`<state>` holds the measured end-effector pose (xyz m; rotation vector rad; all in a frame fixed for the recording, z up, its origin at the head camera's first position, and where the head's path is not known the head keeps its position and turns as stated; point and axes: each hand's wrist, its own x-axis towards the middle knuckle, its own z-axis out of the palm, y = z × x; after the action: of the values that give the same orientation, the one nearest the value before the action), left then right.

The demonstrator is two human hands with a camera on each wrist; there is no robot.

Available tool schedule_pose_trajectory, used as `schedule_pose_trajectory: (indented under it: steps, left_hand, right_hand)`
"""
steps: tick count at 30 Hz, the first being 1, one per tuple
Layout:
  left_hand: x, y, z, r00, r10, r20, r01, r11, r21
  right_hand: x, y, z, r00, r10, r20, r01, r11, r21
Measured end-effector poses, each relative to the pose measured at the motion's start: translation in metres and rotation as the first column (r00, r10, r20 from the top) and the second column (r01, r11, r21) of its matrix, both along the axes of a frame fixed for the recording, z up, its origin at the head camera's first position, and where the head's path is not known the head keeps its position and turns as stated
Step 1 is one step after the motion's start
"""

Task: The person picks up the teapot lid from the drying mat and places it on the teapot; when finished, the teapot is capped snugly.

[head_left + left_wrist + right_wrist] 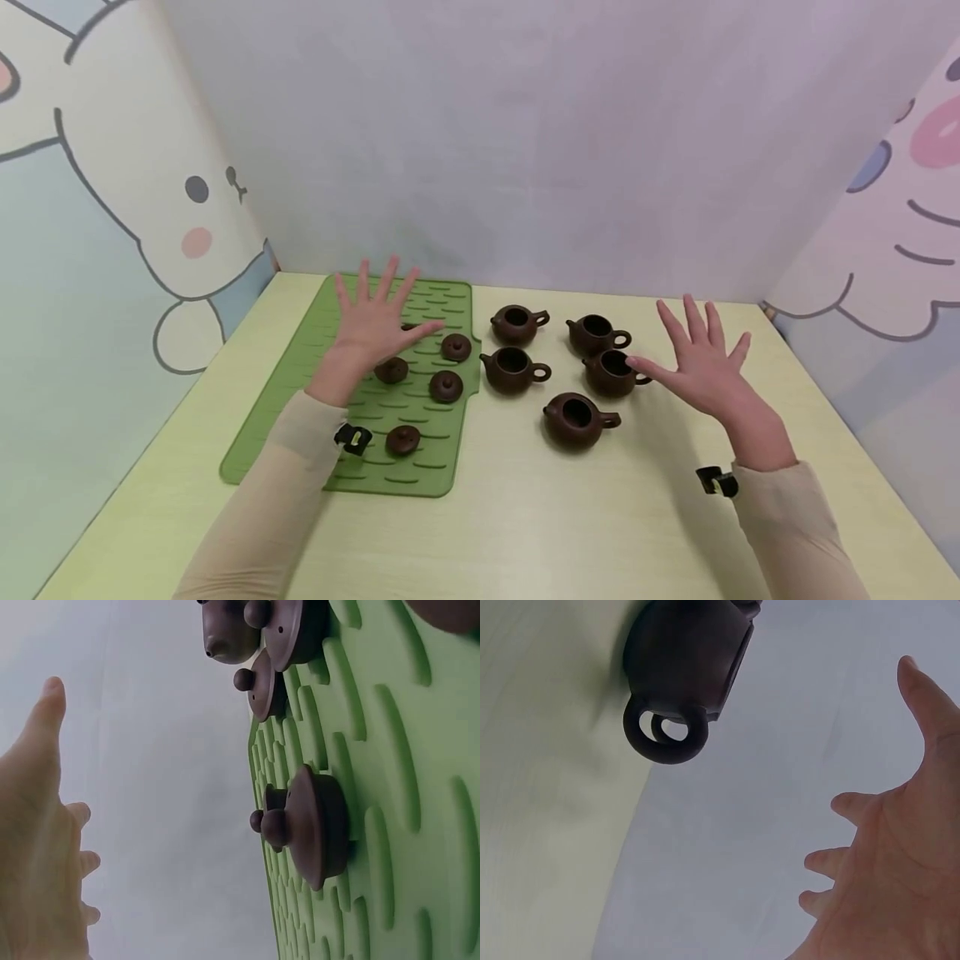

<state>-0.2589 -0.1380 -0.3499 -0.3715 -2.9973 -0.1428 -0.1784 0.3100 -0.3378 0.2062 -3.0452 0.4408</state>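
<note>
L hand (367, 332) over ridged green mat (440, 465), round brown knobbed lids (446, 387), R hand (705, 367) nr squat brown teapots (508, 383), fingers splayed, both empty

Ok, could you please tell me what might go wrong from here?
First, the rear right teapot and the teapot just in front of it sit very close, so moving either might knock the other. Second, the right hand appears beside that pair in the head view and could bump one if lowered carelessly. Third, the lids on the green mat have only small round knobs, so one might slip if the left hand lifts it.
</note>
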Motion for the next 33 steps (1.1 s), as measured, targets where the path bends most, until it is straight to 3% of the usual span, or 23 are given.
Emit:
schedule_pose_trajectory:
  steps: [7,17,28,33]
  left_hand:
    - [0.003,-0.006,0.004,1.0,-0.018,-0.02,0.019,1.0,0.018]
    - [0.014,-0.019,-0.004,1.0,-0.03,-0.006,0.03,0.996,0.079]
    - [0.03,-0.029,-0.015,0.996,-0.089,0.014,0.087,0.988,0.129]
    - [0.037,-0.029,-0.018,0.992,-0.118,0.04,0.112,0.985,0.131]
  right_hand:
    - [0.002,0.005,-0.003,1.0,-0.009,0.017,0.009,1.0,-0.012]
    - [0.007,0.009,-0.011,1.0,0.001,0.03,0.0,0.999,-0.044]
    - [0.005,0.007,-0.024,0.992,0.114,-0.052,-0.121,0.976,-0.181]
    - [0.006,0.008,-0.025,0.988,0.148,-0.033,-0.151,0.953,-0.262]
